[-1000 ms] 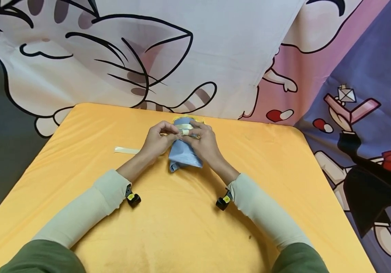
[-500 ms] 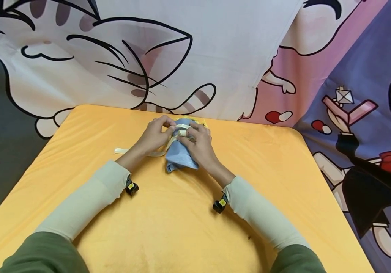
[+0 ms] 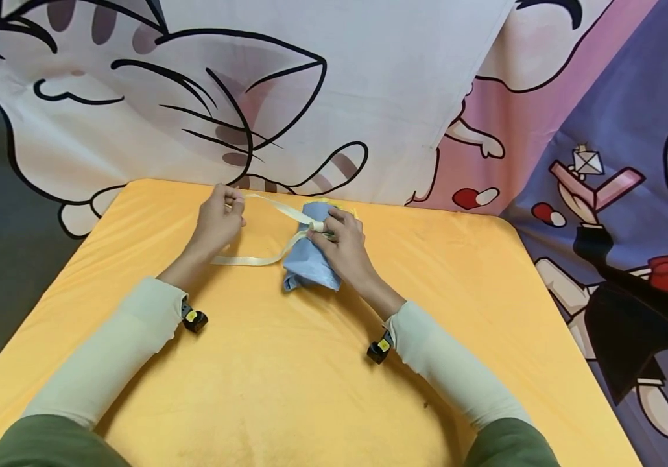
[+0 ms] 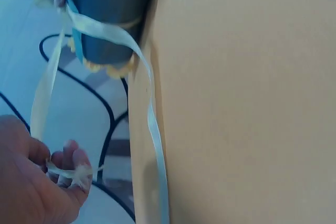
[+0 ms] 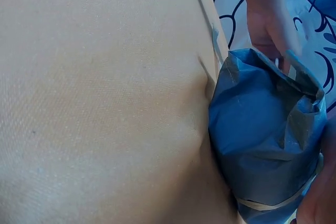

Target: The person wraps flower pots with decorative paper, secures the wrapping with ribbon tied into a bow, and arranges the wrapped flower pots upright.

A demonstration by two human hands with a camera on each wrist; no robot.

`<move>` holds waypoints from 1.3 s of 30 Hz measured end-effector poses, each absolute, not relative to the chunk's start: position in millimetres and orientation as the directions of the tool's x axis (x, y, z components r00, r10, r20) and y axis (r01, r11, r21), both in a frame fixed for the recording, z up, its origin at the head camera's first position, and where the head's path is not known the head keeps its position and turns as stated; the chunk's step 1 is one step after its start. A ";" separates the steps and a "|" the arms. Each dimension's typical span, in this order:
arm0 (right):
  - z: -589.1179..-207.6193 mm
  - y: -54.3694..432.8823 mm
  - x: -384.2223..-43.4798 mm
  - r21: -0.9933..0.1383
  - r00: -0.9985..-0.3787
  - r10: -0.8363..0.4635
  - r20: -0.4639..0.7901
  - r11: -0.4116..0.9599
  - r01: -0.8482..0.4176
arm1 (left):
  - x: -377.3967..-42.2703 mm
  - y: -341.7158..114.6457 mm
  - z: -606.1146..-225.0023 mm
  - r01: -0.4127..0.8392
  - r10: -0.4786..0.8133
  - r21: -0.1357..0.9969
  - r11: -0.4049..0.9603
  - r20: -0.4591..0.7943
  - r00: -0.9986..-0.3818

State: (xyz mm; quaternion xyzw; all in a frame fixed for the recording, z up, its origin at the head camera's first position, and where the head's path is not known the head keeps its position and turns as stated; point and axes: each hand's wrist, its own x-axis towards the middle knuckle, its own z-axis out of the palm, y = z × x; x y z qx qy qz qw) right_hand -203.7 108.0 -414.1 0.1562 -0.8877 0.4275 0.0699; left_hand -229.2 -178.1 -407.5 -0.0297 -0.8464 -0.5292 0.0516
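Observation:
A bundle wrapped in blue paper [image 3: 309, 263] lies toward the table's far edge, with a frilly yellow border [image 4: 113, 70] showing at its far end. A cream ribbon [image 3: 278, 206] passes round its middle. Out to the left, my left hand [image 3: 219, 219] pinches one length of it, drawn fairly straight from the bundle; a frayed end [image 4: 79, 173] pokes out between the fingers. My right hand [image 3: 342, 245] grips the bundle's right side, thumb and fingers pinching the ribbon where it crosses. The ribbon's other tail [image 3: 246, 261] trails left over the table.
A yellow cloth covers the table [image 3: 287, 376]. Behind it hangs a white backdrop [image 3: 392, 97] with a cartoon cat, and a pink and purple printed one [image 3: 614, 130] stands to the right. Dark floor [image 3: 7, 292] shows beyond the left edge.
My left hand has moved from the bundle out to the left, pulling a ribbon length with it. My right hand keeps its pinch at the bundle.

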 end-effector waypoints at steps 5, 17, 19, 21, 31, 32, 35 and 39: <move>-413.3 110.1 -204.5 -0.736 -0.936 -0.221 0.274 0.578 -0.352 | -231.2 -198.6 -410.7 0.052 -0.063 0.878 0.475 0.093 -0.994; -410.3 114.5 -208.2 -0.739 -0.935 -0.224 0.277 0.571 -0.356 | -235.3 -213.6 -411.0 -0.059 -0.039 0.802 0.594 -0.045 -0.998; -410.3 113.3 -208.3 -0.745 -0.935 -0.228 0.273 0.564 -0.355 | -235.7 -208.5 -410.3 -0.045 0.010 0.762 0.646 -0.067 -0.998; -411.2 111.7 -208.5 -0.746 -0.932 -0.236 0.276 0.559 -0.362 | -236.7 -200.6 -409.9 -0.004 0.075 0.739 0.673 -0.073 -0.994; -412.1 107.0 -207.2 -0.733 -0.925 -0.255 0.283 0.564 -0.380 | -243.7 -166.3 -418.1 0.279 0.405 0.630 0.724 -0.061 -0.912; -411.9 106.6 -207.1 -0.730 -0.925 -0.256 0.282 0.568 -0.379 | -242.9 -165.4 -417.9 0.281 0.401 0.641 0.715 -0.046 -0.915; -410.7 105.4 -207.0 -0.721 -0.924 -0.259 0.281 0.579 -0.381 | -238.6 -165.2 -412.8 0.255 0.374 0.701 0.666 -0.018 -0.927; -409.2 104.6 -207.7 -0.702 -0.922 -0.264 0.284 0.598 -0.388 | -229.3 -161.3 -398.3 0.185 0.342 0.775 0.605 -0.042 -0.939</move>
